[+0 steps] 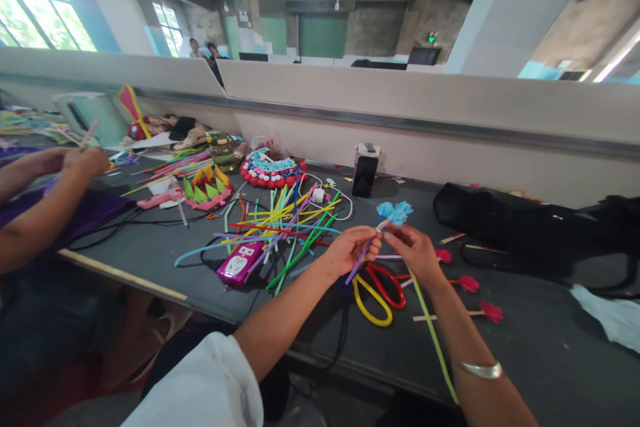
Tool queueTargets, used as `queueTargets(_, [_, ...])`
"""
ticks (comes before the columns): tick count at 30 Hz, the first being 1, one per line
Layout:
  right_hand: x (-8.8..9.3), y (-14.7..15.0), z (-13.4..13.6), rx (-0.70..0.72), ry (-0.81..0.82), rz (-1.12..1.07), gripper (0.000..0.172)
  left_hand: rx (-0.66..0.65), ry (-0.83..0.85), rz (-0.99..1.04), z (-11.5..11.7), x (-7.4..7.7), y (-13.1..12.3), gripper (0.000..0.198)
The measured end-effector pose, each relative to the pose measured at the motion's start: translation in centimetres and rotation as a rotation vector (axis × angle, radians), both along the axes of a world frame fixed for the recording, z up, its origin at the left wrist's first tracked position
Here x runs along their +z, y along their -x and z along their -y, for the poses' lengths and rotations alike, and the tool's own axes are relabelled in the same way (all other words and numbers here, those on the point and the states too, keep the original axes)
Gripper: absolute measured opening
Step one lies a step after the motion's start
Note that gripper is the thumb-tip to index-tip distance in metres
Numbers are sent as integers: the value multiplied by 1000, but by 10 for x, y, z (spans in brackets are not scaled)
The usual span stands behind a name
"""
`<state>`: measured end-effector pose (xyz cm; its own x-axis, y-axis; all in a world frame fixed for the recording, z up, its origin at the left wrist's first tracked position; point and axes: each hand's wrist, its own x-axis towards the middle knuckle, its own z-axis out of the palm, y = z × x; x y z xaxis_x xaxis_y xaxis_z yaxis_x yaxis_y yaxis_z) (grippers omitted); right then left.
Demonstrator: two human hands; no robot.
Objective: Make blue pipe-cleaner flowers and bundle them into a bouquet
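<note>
Across the top of the workspace I get a long beige partition panel (425,100), then below it a wide dark-grey tabletop (540,360). Far right on it, a black soft fabric bag (500,220). At left, a co-worker's bare forearms (40,220) reach over the table, hands together. Centre-left, a loose crisscrossed heap of thin multicoloured stems (287,230), mostly yellow, green, purple and blue.

Main hands next, right of the heap, raised over the table and nearly touching. I see the left hand (354,247) with fingers curled in, thumb and fingertips pinched around a thin fuzzy purple stem (357,265), which slants down past its palm. The right hand (413,250) is bent, fingertips gathered at the stem's upper end; I can't tell how firmly they close or on what. A long pale-green flat stem (433,333) runs down from under that hand. Ruffled light-blue flower (395,212) sits at the top of the purple stem, just above both sets of fingertips.

Below the hands: scissors with one yellow and one red loop handle (377,321), blades hidden. Left of those, a shiny purple plastic packet (241,265) against the heap. Smallest: three red ruffled flowers (492,311) on stems, right of the scissors, and a silver metal bangle (481,370) on the right wrist.
</note>
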<state>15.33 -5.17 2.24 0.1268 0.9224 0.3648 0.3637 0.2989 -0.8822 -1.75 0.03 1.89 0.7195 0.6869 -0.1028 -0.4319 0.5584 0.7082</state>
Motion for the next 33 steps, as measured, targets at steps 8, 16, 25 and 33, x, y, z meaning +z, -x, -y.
queueTargets(8, [7, 29, 11, -71, -289, 265, 19, 338, -53, 74, -7, 2, 4, 18])
queueTargets(16, [2, 31, 7, -199, -201, 16, 23, 339, -223, -3, 4, 2, -3, 24])
queueTargets(25, [-3, 31, 3, -195, -107, -105, 27, 294, -246, -42, 12, 0, -7, 22])
queueTargets(33, [4, 42, 15, -232, -245, 229, 25, 397, -131, 54, 2, -1, -3, 22])
